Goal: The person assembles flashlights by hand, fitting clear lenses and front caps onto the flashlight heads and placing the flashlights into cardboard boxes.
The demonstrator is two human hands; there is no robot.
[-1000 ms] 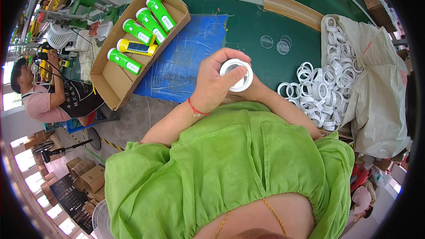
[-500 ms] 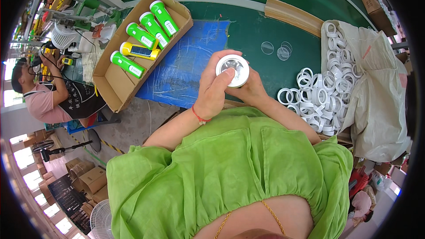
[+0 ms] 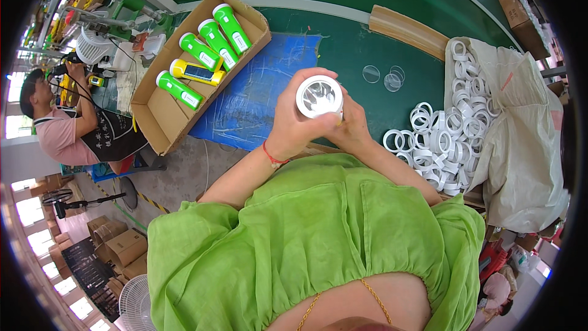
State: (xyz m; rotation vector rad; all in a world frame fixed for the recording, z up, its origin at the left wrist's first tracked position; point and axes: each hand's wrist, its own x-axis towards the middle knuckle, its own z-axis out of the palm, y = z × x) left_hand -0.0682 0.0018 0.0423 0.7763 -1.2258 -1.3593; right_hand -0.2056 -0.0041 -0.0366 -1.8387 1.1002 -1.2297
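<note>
A flashlight (image 3: 319, 96) with a white ring and a shiny reflector faces up between my hands; its body is hidden below. My left hand (image 3: 293, 119) is closed around its head, the thumb lying at the near edge of the ring. Fingers of my right hand (image 3: 354, 124) are closed against its right side, partly hidden behind it. To the right lies a heap of white rings (image 3: 442, 141), some spilling from a pale sack (image 3: 520, 141). Several clear round lenses (image 3: 393, 78) rest on the green tabletop beyond my right hand.
At the left stands a cardboard box (image 3: 160, 129) holding several green flashlights (image 3: 177, 90) and a yellow one (image 3: 195, 72). Blue sheeting (image 3: 242, 110) covers part of the table. A cardboard strip (image 3: 409, 30) lies at the back. Another person (image 3: 67, 125) sits far left beside a press.
My left thumb has moved off the middle of the flashlight's face to its near edge, so the reflector shows more fully. My right hand has shifted slightly around the side.
</note>
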